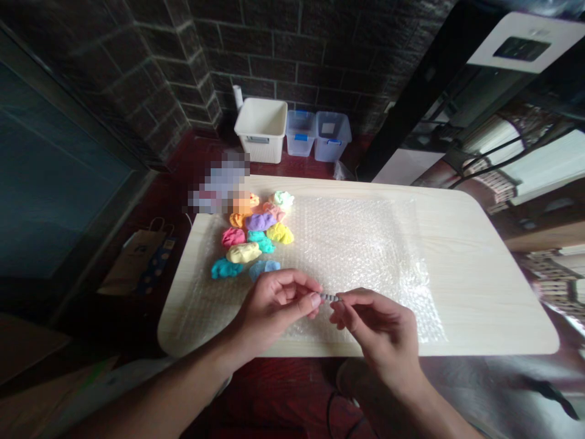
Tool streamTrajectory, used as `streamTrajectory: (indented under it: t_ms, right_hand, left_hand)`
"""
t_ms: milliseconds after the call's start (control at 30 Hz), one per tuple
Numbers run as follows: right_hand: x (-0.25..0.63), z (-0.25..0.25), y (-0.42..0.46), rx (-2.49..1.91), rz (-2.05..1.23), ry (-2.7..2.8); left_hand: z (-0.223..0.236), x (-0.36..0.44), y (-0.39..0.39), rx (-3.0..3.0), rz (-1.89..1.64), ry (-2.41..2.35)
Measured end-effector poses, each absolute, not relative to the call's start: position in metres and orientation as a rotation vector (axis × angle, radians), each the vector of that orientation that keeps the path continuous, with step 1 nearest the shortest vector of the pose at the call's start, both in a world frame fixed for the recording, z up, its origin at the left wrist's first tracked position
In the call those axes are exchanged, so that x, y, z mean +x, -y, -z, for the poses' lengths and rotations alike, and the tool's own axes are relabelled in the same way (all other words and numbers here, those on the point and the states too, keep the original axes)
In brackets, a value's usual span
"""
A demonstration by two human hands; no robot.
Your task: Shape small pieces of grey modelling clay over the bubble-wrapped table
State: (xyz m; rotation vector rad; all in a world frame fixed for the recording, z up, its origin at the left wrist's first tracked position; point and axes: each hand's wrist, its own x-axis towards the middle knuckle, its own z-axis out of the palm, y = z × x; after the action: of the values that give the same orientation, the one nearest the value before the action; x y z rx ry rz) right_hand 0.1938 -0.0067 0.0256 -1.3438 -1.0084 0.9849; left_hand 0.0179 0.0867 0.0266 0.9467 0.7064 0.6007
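Between my hands, over the near part of the table, stretches a short grey ridged strip [329,297] that looks like a row of small beads. My left hand [283,299] pinches its left end between thumb and forefinger. The right end is in the pinch of my right hand [377,326]. Fingertips hide both ends. Left of my hands lie several soft, crumpled lumps like modelling clay, among them a blue lump [265,268], a cream lump [244,252], a teal lump [226,268], a purple lump [260,221] and a yellow lump [280,233].
Bubble wrap [356,244] covers much of the pale wooden table [484,274]. On the floor beyond it stand a white bin [262,131] and two clear plastic boxes, one a blue-latched box [332,137]. A paper bag [132,259] is at the left. A pixelated patch covers the table's far left corner.
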Motion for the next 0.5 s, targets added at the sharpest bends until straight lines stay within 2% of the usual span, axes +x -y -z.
streamTrajectory:
  t_ms: [500]
  right_hand:
    - [0.1962,-0.0205,0.0023,-1.209,-1.216,0.754]
  left_hand:
    - [-0.0249,0.018,-0.0871,0.944,-0.634,-0.727]
